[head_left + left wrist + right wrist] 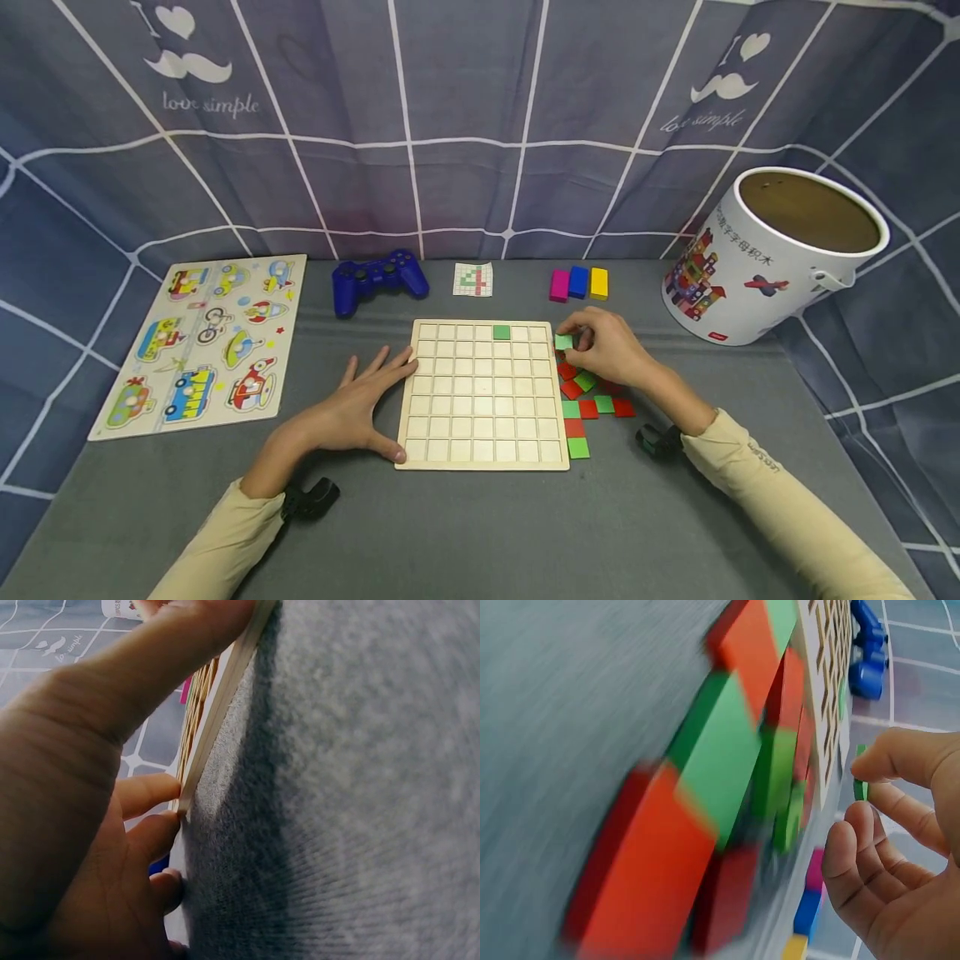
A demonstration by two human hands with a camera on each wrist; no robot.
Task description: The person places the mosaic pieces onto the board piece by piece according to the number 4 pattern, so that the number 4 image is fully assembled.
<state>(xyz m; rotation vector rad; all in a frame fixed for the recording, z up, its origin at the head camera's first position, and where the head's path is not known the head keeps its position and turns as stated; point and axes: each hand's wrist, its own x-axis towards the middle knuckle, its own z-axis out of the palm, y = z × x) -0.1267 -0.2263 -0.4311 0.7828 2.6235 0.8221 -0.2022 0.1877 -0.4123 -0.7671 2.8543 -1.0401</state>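
Observation:
A wooden grid board [483,394] lies on the grey table, with one green tile [501,332] set in its top row. My left hand [360,403] lies flat, fingers spread, against the board's left edge [217,712]. My right hand [603,346] pinches a green tile [564,342] just off the board's top right corner; the right wrist view shows that green tile [861,780] between thumb and forefinger. Below the hand lies a heap of red and green tiles [588,400], blurred in the heap [727,772] of the right wrist view.
A blue game controller [378,281], a small pattern card [473,279] and pink, blue and yellow blocks [578,283] lie behind the board. A vehicle puzzle board [206,342] is at the left, a large white bucket [772,254] at the right. Checked cloth walls surround the table.

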